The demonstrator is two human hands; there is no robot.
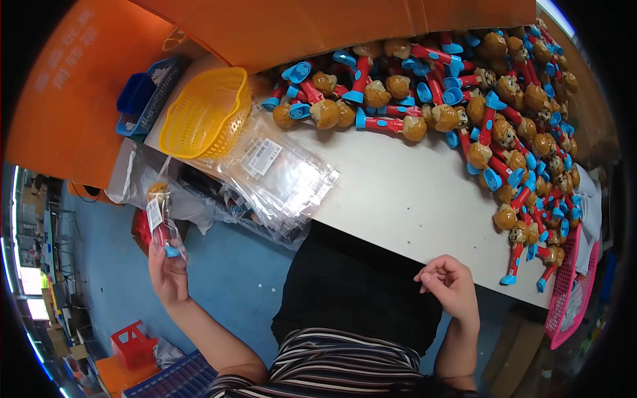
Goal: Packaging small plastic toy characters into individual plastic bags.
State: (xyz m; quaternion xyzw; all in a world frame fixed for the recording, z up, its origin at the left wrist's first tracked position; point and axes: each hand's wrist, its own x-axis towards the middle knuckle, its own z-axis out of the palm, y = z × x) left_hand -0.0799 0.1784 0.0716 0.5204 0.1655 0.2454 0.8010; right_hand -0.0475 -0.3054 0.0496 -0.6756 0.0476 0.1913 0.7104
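Note:
My left hand (170, 274) is closed on the lower end of a bagged toy stick (161, 222), holding it upright to the left of the table. Through the clear bag show a brown head, a red handle and a blue end; a white label is on the bag. My right hand (452, 286) hovers by the table's front edge, its fingers curled in and nothing visible in them. A stack of clear plastic bags (302, 179) with white labels lies on the table's left part. Loose toy sticks (403, 126) with the same brown heads, red handles and blue ends are heaped across the back and right.
A yellow basket (174, 129) sits behind the bags, with a blue tray (158, 98) beyond it. Orange board (318, 26) walls the back. At the right edge hangs a pink basket (563, 318). A red stool (135, 345) and a blue crate (174, 379) stand lower left.

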